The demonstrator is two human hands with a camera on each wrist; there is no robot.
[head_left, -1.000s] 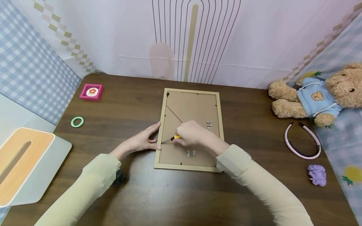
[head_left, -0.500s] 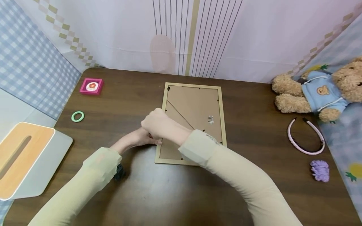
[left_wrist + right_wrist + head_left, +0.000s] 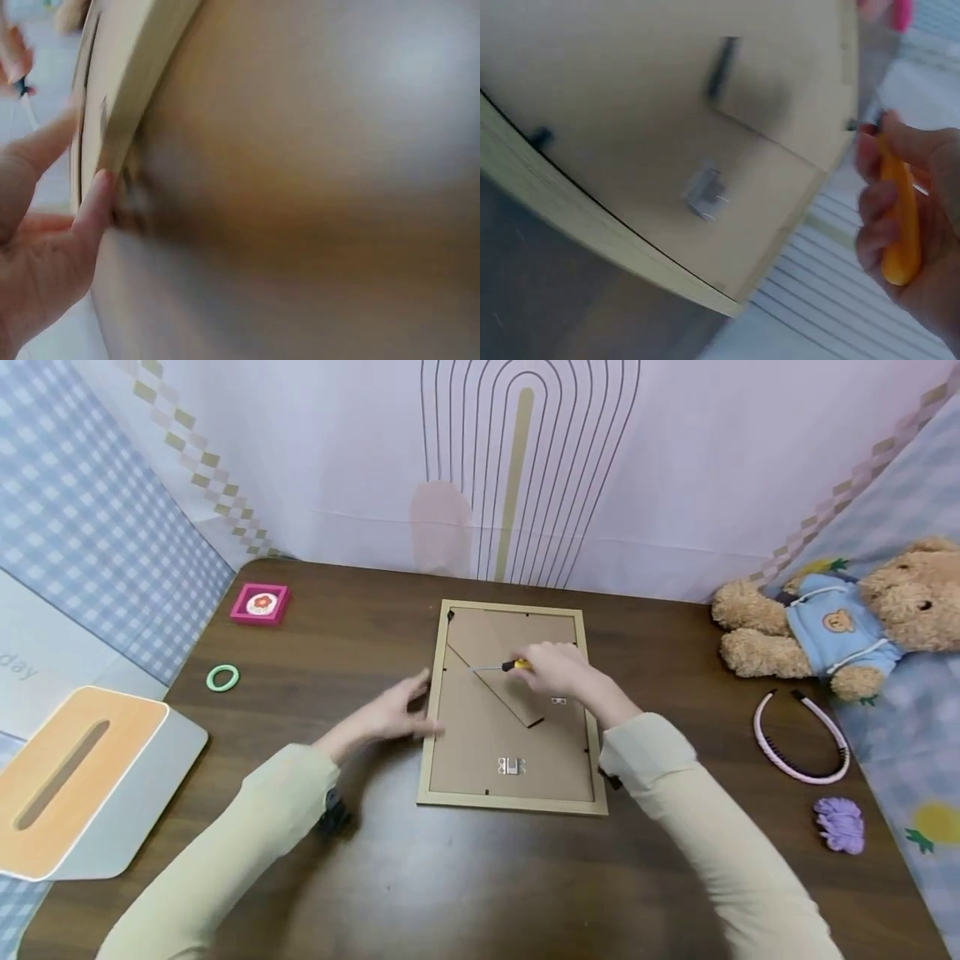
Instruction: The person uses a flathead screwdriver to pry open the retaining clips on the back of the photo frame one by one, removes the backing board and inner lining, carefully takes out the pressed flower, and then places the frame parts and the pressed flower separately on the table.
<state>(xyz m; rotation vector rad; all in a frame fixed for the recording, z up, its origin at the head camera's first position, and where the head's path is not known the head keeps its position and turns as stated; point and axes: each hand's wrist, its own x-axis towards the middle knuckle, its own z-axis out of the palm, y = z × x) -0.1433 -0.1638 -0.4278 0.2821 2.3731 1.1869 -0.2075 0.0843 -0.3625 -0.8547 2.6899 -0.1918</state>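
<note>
A picture frame [image 3: 465,752] lies face down on the table, its brown backboard up and its wooden border around it. My left hand [image 3: 390,710] is at its left edge, fingers fairly straight; in the left wrist view the thumb [image 3: 96,206] touches the border and the index finger is lifted. Above the backboard, my right hand [image 3: 558,668] grips a screwdriver [image 3: 516,666], its yellow handle [image 3: 900,225] wrapped by the fingers. The shaft points left, apart from the border. Small black tabs line the border's inner edge. Two metal hangers [image 3: 512,766] sit on the board.
On the left are a tissue box [image 3: 112,785], a green ring [image 3: 222,677] and a pink square box [image 3: 259,603]. A teddy bear [image 3: 840,618], a headband [image 3: 802,768] and a purple scrunchie [image 3: 840,825] lie at the right. A curtain [image 3: 345,468] hangs behind the table.
My right hand swung left over the left hand at the frame's edge, then back right with the screwdriver. My left hand stays by the left border, its fingers now more spread.
</note>
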